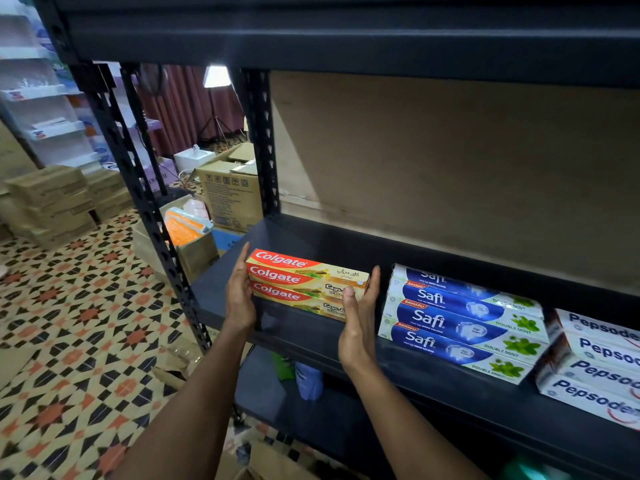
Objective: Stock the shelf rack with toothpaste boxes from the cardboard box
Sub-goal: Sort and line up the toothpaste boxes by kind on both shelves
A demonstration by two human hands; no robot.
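A small stack of red and yellow Colgate toothpaste boxes [304, 284] rests on the black shelf [284, 237] of the rack, near its left end. My left hand [239, 296] presses against the stack's left end and my right hand [358, 313] against its right end, thumb on the front face. To the right lies a stack of blue and white Safi boxes [460, 322], and further right a stack of white Pepsodent boxes [595, 365]. A cardboard box edge [273, 462] shows at the bottom of the view, below my arms.
The rack's perforated black upright [152, 216] stands left of the shelf. A lower shelf holds a blue pouch [308, 379]. Several cardboard cartons [232, 195] sit on the patterned tile floor [69, 323] behind and to the left. A brown back panel [450, 161] closes the shelf.
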